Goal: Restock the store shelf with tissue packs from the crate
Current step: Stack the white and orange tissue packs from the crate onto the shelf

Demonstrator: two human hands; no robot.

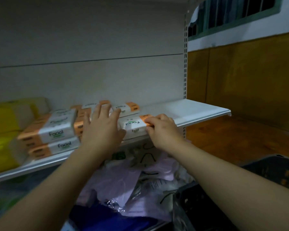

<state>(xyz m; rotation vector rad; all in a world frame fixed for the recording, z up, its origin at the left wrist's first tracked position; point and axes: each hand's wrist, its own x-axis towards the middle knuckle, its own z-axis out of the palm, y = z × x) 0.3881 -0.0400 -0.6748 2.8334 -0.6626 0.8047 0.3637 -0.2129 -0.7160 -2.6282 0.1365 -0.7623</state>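
A white and orange tissue pack (pixel 133 125) lies at the front edge of the white shelf (pixel 198 110). My right hand (pixel 163 129) grips its right orange end with curled fingers. My left hand (pixel 102 127) lies over the pack's left part with fingers spread and fairly straight, reaching toward the packs behind. More tissue packs (pixel 123 108) sit at the back. A stack of two packs (pixel 55 130) stands to the left. The dark crate (pixel 277 170) is at the lower right, its inside mostly hidden.
Yellow packages (pixel 5 129) fill the shelf's left end. The shelf's right part is bare up to its end. Below it lie lilac plastic-wrapped goods (pixel 137 185) and a blue item (pixel 107 219). A wooden wall panel (pixel 250 80) stands to the right.
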